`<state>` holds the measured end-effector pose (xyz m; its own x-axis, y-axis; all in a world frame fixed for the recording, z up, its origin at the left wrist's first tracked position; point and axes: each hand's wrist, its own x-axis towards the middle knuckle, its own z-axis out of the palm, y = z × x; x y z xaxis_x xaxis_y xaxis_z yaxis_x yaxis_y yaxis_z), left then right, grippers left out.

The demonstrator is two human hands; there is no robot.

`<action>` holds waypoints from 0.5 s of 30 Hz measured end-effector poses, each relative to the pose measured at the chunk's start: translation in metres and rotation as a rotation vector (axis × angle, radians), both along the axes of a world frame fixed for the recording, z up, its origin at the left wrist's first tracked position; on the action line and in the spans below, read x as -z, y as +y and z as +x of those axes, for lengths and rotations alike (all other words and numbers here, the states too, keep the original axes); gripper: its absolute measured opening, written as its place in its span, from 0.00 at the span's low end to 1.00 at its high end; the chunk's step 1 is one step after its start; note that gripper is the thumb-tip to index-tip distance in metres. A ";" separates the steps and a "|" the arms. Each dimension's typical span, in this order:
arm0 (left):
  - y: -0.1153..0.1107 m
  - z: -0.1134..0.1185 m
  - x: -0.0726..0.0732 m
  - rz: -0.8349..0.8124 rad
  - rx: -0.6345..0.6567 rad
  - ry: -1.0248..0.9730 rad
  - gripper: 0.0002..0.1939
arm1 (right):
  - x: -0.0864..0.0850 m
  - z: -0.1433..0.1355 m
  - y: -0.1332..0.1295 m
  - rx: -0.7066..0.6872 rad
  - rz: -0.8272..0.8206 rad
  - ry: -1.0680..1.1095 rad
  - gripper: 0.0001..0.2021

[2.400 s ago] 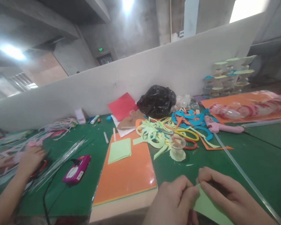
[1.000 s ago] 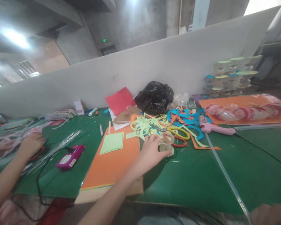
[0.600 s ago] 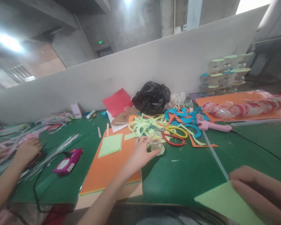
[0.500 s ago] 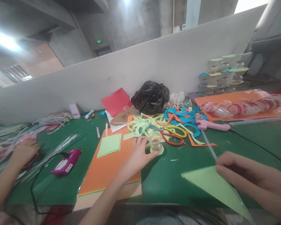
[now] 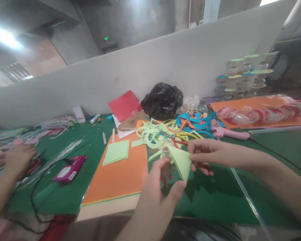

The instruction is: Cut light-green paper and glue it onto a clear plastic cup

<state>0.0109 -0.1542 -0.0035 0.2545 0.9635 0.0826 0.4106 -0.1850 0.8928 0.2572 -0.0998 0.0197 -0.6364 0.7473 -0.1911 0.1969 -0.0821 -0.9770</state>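
Your right hand (image 5: pixel 205 154) pinches the light green paper triangle (image 5: pixel 181 160) by its upper edge, just above the green table (image 5: pixel 215 197). Your left hand (image 5: pixel 158 187) cups under it, thumb touching the lower tip; a small clear cup (image 5: pixel 165 152) shows just beyond those fingers, but you cannot tell whether they grip it. Left of that hand lies an orange sheet stack (image 5: pixel 120 174); beyond both hands, paper scraps (image 5: pixel 153 134). Far left, another person's hand (image 5: pixel 16 159) rests.
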 end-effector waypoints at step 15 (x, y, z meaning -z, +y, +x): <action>0.141 0.009 -0.057 0.386 -0.066 0.002 0.13 | -0.027 -0.023 0.049 0.437 0.573 -0.431 0.17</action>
<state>0.0195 -0.0134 0.0534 0.1937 0.8759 0.4419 0.4349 -0.4804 0.7616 0.2342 -0.0504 0.0469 -0.2253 0.9652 0.1329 0.6283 0.2482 -0.7373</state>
